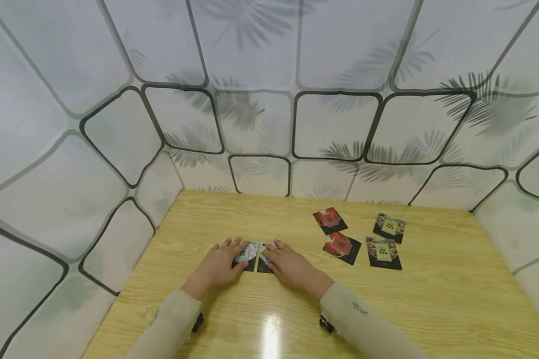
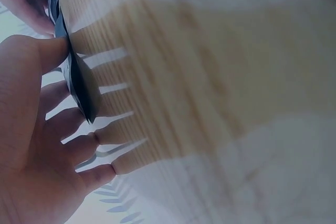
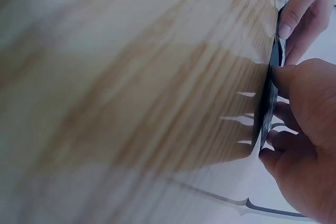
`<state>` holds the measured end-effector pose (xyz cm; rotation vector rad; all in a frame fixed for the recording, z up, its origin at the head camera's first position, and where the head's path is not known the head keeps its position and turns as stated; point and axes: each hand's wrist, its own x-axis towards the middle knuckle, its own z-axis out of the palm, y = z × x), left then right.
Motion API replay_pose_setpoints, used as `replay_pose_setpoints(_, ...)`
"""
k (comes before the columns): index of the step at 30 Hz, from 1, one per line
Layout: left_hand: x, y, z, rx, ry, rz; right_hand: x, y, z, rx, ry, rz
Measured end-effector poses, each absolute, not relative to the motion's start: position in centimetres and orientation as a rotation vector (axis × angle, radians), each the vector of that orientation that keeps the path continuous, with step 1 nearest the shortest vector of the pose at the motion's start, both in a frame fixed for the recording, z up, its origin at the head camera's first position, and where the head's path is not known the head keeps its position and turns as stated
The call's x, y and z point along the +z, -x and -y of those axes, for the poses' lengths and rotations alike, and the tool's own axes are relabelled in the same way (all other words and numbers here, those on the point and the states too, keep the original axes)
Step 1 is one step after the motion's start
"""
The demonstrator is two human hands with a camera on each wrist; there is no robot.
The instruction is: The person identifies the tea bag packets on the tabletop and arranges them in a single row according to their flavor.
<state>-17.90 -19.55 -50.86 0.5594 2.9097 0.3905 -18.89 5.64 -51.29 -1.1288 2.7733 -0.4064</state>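
Two flat, dark-bottomed packets with grey-and-white printing lie side by side on the wooden table, a narrow gap between them. My left hand [image 1: 219, 263] rests on the left packet [image 1: 253, 249], fingers spread and pointing away from me, covering much of its print. On the right packet [image 1: 264, 267] lies my right hand [image 1: 295, 269], its fingers over the upper part and thumb near the lower edge. In the left wrist view, the left packet [image 2: 81, 85] appears thin and slightly puffed, with the thumb at its edge. The right wrist view shows the right packet [image 3: 266, 106] edge-on beside the fingers.
Right of my hands lie two red-and-black packets [image 1: 343, 247], one behind the other. Farther right are two packets with yellow-green labels [image 1: 383, 252]. A patterned curtain [image 1: 260, 124] rises along the back and sides of the wooden table [image 1: 444, 294].
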Motion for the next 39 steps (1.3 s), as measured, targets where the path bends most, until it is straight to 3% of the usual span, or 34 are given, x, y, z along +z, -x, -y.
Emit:
replay_pose_setpoints(8, -51.0, 17.9, 19.4, 0.379, -0.558, -2.908, -50.8, 19.0, -7.2, -0.524, 1.018, -2.780)
replay_pose_setpoints(29, -50.8, 17.7, 19.4, 0.394, -0.573, -2.910, -50.9, 19.7, -19.9, -0.594, 0.811, -2.948)
replay_pose_setpoints(39, -50.7, 17.7, 19.5, 0.384, -0.581, -2.906, -51.4, 19.7, -22.9, -0.510, 0.725, -3.015)
